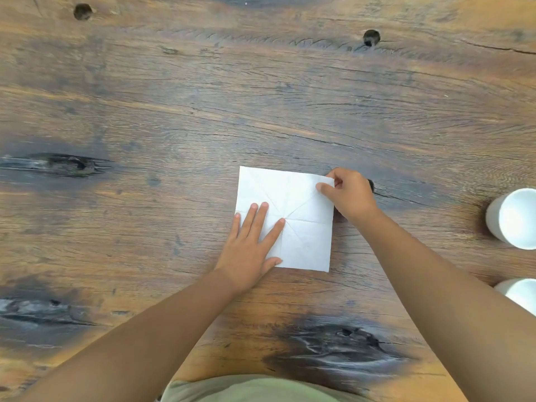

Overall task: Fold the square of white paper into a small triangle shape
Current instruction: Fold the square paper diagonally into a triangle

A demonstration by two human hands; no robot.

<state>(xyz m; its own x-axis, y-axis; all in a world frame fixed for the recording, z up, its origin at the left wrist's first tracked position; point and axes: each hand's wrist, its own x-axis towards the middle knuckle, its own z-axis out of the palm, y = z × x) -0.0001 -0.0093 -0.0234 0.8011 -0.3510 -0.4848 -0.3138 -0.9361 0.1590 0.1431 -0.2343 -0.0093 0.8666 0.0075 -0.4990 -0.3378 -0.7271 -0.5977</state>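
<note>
1. Fingers [262,211] of my left hand [251,248] lie flat and spread apart on the white paper [304,236], pressing its near-left part down; the index tip reaches the point where the creases meet.
2. My right hand [352,195] is at the far-right corner of the paper, thumb and forefinger pinched together on that corner.
3. That paper is an unfolded square lying flat on the bench [174,111], a little right of the middle of my view and close in front of me.
4. Creases cross it: one runs side to side through the centre, and diagonals fan out from the same centre point.
5. My left palm rests partly on the paper's near-left edge and partly on the wood.
6. On the bench's right side, well apart from the paper, a white cup [512,219] stands cut off by the edge of view.
7. Nearer to me, a second white cup [519,293] shows just past my right forearm, partly hidden by it.
8. Dark knots and grain streaks mark the wooden surface, with two small round holes on its far side.
</note>
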